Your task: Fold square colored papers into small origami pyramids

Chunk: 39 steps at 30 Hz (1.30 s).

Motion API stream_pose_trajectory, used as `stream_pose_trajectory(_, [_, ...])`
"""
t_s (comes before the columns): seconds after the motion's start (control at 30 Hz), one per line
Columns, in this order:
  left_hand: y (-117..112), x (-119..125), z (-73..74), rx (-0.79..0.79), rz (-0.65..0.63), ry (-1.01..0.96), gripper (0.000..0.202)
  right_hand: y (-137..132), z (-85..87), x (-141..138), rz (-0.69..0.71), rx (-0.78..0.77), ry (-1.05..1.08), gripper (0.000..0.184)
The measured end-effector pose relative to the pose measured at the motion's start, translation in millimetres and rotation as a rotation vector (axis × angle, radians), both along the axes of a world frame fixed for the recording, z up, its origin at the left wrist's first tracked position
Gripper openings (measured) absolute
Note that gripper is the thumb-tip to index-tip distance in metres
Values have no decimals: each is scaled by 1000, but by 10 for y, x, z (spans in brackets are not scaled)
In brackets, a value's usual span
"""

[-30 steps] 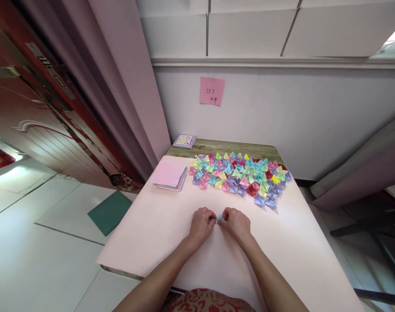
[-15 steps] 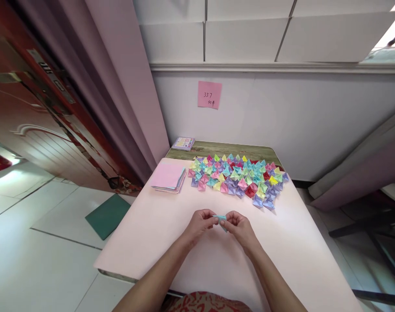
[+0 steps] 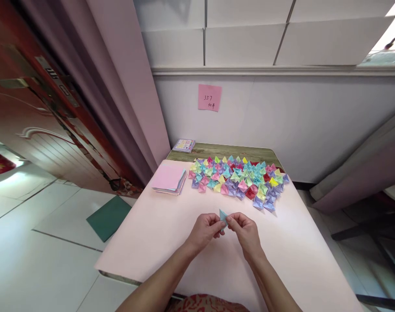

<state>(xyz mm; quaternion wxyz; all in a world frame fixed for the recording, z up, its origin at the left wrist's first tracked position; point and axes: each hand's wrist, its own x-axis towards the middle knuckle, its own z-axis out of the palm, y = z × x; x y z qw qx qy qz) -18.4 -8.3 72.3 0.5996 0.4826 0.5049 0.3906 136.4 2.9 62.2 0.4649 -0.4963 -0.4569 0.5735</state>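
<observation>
My left hand (image 3: 205,229) and my right hand (image 3: 246,230) meet above the pink table (image 3: 152,234), both pinching one small light-blue folded paper piece (image 3: 222,216). The piece stands up between my fingertips, its point upward, lifted off the tabletop. Beyond my hands lies a spread of several small folded paper pieces (image 3: 238,180) in pink, blue, green, yellow, purple and red. A stack of square paper sheets (image 3: 169,179), pink on top, sits at the table's left.
A small printed packet (image 3: 184,145) lies on the wooden strip at the table's far edge. A pink note (image 3: 209,97) is stuck on the white wall. A green sheet (image 3: 109,217) lies on the tiled floor at left, near a curtain and red door.
My hands have lifted the light-blue piece off the table and turned it upright; before, they pressed it low against the tabletop.
</observation>
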Motion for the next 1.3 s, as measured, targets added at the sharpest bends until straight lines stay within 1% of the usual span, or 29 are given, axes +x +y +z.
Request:
stream_pose_trajectory(0.1, [0, 10, 33, 109, 32, 82, 32, 3, 30, 23, 41, -3, 8, 31])
stream_pose_trajectory(0.17, [-5, 25, 67, 137, 28, 117, 32, 11, 37, 46, 53, -18, 2, 31])
stream_pose_trajectory(0.23, [-16, 47, 108, 127, 33, 128, 30, 18, 36, 66, 26, -31, 0, 31])
stream_pose_trajectory(0.3, [-29, 66, 163, 144, 63, 112, 26, 23, 38, 80, -19, -36, 24, 32])
stream_pose_trajectory(0.43, [-30, 70, 302, 291, 204, 84, 16, 23, 75, 89, -70, -41, 110, 32])
stream_pose_trajectory(0.53, [-15, 67, 385, 333, 241, 113, 13, 11, 116, 76, -100, -40, 136, 31])
stream_pose_trajectory(0.67, [-9, 95, 432, 303, 232, 120, 11, -17, 149, 59, -118, -38, 140, 30])
stream_pose_trajectory(0.9, [-27, 118, 459, 295, 270, 113, 13, -55, 194, 71, -119, -32, 113, 29])
stream_pose_trajectory(1.03, [-23, 117, 478, 278, 258, 90, 15, -67, 220, 64, -113, -16, 99, 28])
stream_pose_trajectory(1.13, [-14, 127, 484, 224, 235, 12, 18, -69, 229, 60, -124, 5, 79, 28])
stream_pose_trajectory(1.23, [-7, 146, 487, 113, 192, -151, 23, -66, 239, 61, -144, 31, 69, 27])
stream_pose_trajectory(1.3, [-6, 157, 488, 58, 180, -226, 24, -64, 247, 61, -153, 38, 67, 26])
